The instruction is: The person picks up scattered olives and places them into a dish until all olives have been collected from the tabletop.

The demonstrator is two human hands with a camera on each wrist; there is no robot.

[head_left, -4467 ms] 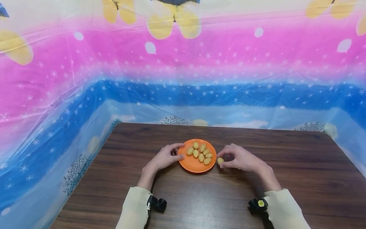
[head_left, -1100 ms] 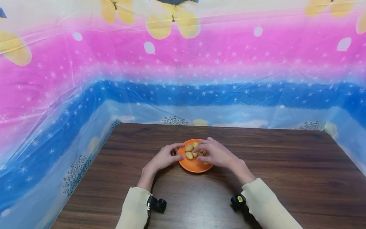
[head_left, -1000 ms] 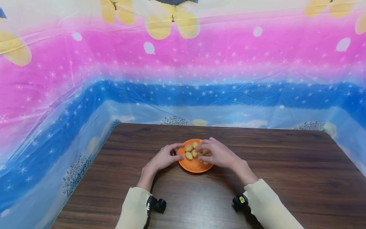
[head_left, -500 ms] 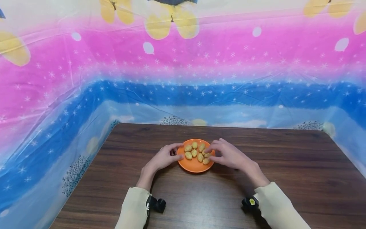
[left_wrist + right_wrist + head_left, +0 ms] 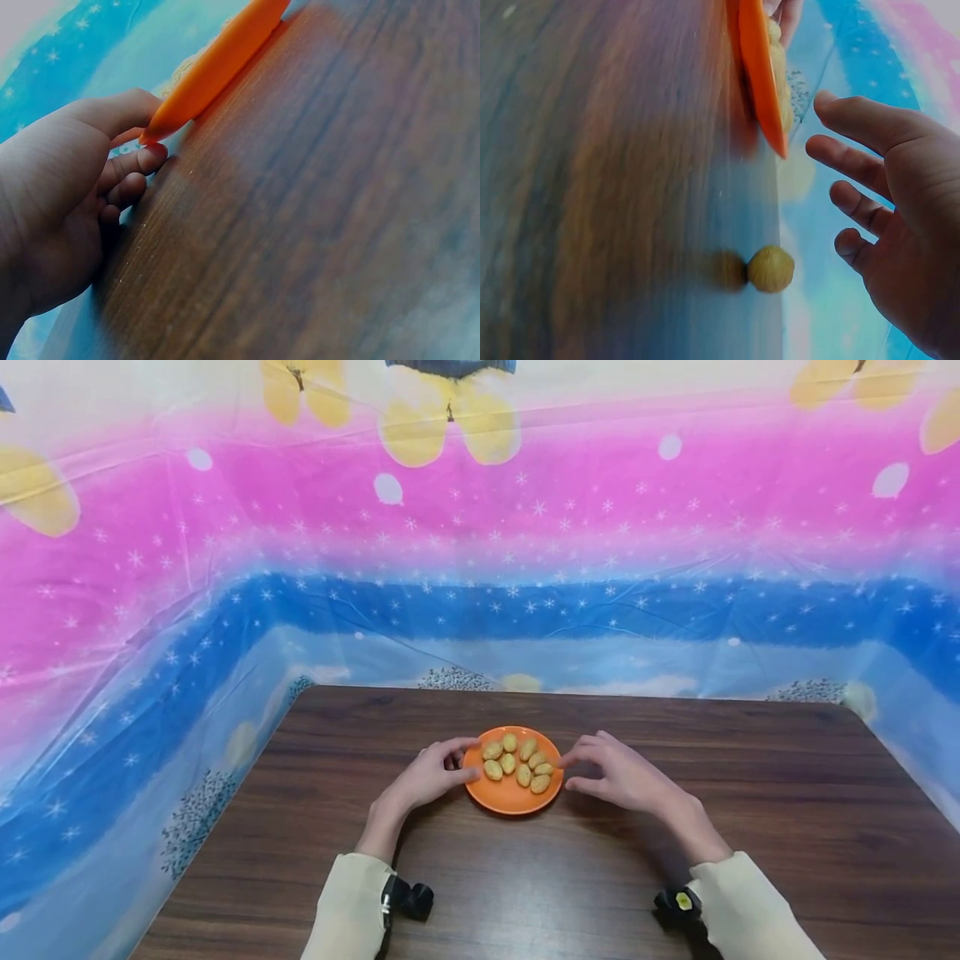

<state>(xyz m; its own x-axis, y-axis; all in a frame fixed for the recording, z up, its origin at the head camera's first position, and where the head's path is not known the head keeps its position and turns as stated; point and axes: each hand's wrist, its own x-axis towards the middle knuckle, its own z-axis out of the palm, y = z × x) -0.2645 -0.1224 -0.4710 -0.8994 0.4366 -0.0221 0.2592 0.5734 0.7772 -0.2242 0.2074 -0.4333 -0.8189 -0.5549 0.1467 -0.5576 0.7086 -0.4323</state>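
Note:
An orange plate [image 5: 513,802] carries several tan, rough-shelled walnuts [image 5: 523,774] in the head view. My left hand [image 5: 427,777] pinches its left rim; in the left wrist view the thumb lies over the edge of the plate [image 5: 217,67] and the fingers are under it. My right hand [image 5: 626,777] hovers just off the right rim, thumb and fingers apart, holding nothing. The right wrist view shows a single walnut [image 5: 771,268] on the table near that hand's fingers [image 5: 855,251]; in the head view the hand hides it.
A dark wood-grain table [image 5: 510,893] lies under everything. Behind and beside it hangs a pink and blue patterned cloth [image 5: 480,543]. Black wrist cameras sit at both cuffs, the left camera [image 5: 411,897] and the right camera [image 5: 677,906].
My right hand carried a walnut from the table onto the plate's left part, let go, and drew back rightward past the rim. The left hand has kept its grip on the plate.

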